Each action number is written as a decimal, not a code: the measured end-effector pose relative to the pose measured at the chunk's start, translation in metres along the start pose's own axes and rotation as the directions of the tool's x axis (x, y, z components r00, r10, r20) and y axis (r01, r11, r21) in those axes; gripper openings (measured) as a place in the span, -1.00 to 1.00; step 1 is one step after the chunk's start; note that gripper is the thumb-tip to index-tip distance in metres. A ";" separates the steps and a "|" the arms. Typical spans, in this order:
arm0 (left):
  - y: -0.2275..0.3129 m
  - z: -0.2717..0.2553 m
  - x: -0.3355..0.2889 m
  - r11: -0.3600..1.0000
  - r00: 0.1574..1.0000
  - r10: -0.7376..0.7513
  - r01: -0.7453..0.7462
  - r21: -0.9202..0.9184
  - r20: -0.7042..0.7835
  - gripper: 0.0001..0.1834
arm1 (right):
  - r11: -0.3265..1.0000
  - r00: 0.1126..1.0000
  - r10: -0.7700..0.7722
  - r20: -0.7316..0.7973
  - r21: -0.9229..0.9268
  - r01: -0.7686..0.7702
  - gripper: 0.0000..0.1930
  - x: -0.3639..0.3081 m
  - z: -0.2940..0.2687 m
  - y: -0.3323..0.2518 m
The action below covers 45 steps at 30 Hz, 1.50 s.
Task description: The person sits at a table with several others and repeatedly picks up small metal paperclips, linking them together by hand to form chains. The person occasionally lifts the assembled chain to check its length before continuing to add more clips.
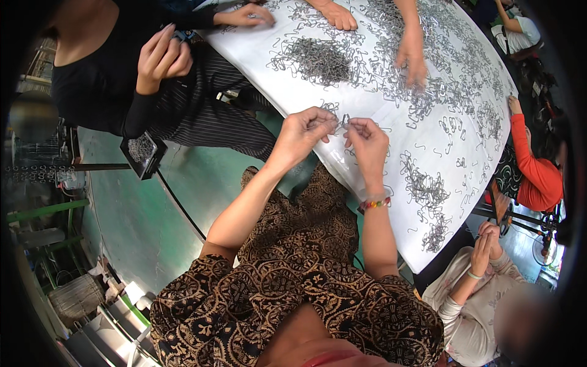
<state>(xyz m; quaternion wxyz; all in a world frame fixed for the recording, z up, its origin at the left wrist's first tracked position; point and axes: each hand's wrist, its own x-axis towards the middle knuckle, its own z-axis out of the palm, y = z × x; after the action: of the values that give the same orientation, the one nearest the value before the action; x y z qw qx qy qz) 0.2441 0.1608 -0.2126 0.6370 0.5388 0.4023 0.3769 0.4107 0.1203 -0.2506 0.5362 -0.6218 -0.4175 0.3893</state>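
Workshop: metal hooks (321, 59) across white table (249, 52)

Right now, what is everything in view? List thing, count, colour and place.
Metal hooks: too many to count, grey, scattered and heaped on table
Table: one, white, upper centre to right
Tray: one, black, left, holding small grey pieces
Floor: one, green, left of centre
Co-workers: several, mixed clothing colours, around table
Rim clutter: uncounted, mixed colours, sides, unclear
Bracelet: one, multicoloured, right wrist
Patterned clothes: black and tan, lower centre
Left hand: one, bare, centre, grip unclear
Right hand: one, bare, centre, pinching a grey wire piece
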 end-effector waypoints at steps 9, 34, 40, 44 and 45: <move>-0.003 0.020 -0.019 0.986 0.988 0.123 -0.111 0.126 -0.094 -0.86 | 0.961 0.960 -0.253 -0.123 0.079 0.264 -0.84 -0.043 0.026 -0.009; -0.007 -0.027 -0.032 0.993 0.985 0.106 -0.097 0.073 -0.137 -0.85 | 0.567 0.860 -0.492 0.134 -0.701 0.433 -0.90 0.108 -0.031 0.033; -0.019 -0.019 -0.015 0.969 0.981 0.170 -0.150 0.196 -0.089 -0.82 | 0.836 0.890 -0.353 0.288 -0.329 0.438 -0.84 0.006 -0.013 -0.044; -0.011 -0.005 -0.020 0.962 0.999 0.039 -0.041 0.271 0.014 -0.82 | 0.845 0.855 -0.304 0.420 -0.295 0.446 -0.76 -0.016 -0.004 -0.073; -0.008 -0.003 -0.022 0.941 0.997 0.071 -0.080 0.330 0.038 -0.82 | 0.832 0.850 -0.341 0.402 -0.292 0.471 -0.74 -0.017 -0.003 -0.077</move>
<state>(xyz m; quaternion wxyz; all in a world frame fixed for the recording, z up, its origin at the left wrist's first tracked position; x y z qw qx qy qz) 0.2333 0.1408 -0.2185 0.5277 0.6580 0.4308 0.3210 0.3997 0.1096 -0.1737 0.3981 -0.5337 -0.6933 0.2756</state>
